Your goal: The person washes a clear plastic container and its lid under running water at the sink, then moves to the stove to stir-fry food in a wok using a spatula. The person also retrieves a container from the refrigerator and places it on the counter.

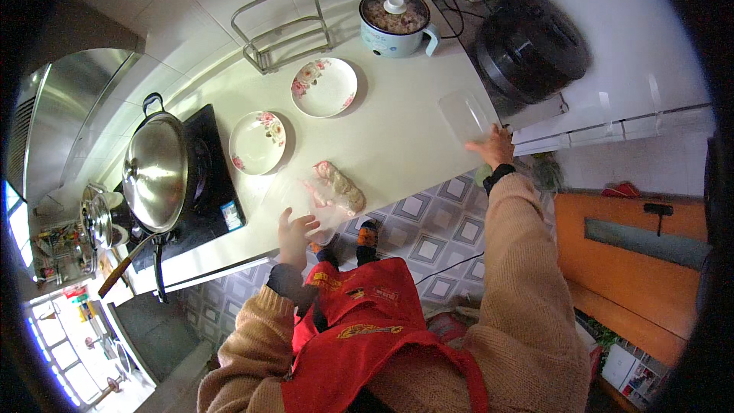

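My left hand (pixel 297 235) is at the counter's front edge, fingers apart, beside a thin clear plastic bag (pixel 325 218). On the bag or partly in it lies a lumpy greyish-pink piece of food (pixel 340 186) that I cannot name for certain. Farther right, my right hand (pixel 495 147) reaches the near edge of a shallow clear plastic container (pixel 463 113). Its thumb and fingers are spread; whether they touch the container I cannot tell. Two white plates with pink flowers, a nearer plate (pixel 258 144) and a farther plate (pixel 324 88), lie beyond the food.
Left stands a lidded steel wok (pixel 157 172) on a black stove (pixel 218 176), its handles jutting nearward. At the back are a wire rack (pixel 283 30) and a light blue electric pot (pixel 396 30) with a glass lid. A black appliance (pixel 531 46) and its cord occupy the right corner.
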The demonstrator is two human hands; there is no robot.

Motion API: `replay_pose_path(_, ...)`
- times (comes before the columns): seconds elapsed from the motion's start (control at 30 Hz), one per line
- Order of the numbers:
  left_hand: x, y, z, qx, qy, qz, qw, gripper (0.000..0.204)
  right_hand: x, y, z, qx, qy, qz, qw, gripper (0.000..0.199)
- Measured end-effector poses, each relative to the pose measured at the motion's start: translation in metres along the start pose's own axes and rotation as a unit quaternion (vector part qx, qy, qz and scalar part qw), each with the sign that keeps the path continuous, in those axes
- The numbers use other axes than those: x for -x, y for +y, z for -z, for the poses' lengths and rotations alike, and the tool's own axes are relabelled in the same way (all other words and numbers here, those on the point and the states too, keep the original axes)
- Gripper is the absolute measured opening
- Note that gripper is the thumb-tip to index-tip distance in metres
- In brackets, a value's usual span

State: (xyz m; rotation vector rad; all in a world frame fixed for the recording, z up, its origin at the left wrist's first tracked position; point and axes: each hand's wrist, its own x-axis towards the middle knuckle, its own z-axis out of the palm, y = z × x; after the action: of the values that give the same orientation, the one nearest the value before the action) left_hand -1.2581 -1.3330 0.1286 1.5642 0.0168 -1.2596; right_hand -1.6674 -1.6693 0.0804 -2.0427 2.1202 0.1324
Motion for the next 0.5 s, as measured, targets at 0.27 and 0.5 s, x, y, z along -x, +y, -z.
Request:
replay_pose_path(0.27,-0.001,-0.002,-0.020,-0.003,-0.036,-0.013,0.999,0.067,0.010,-0.024,-0.012,-0.364,-0.011,0.064,0.929,0.042)
replay_pose_path(0.5,-0.047,0.004,-0.085,-0.040,-0.117,-0.003,0.992,0.048,0.082,-0.066,-0.017,-0.600,-0.102,-0.010,0.793,0.022)
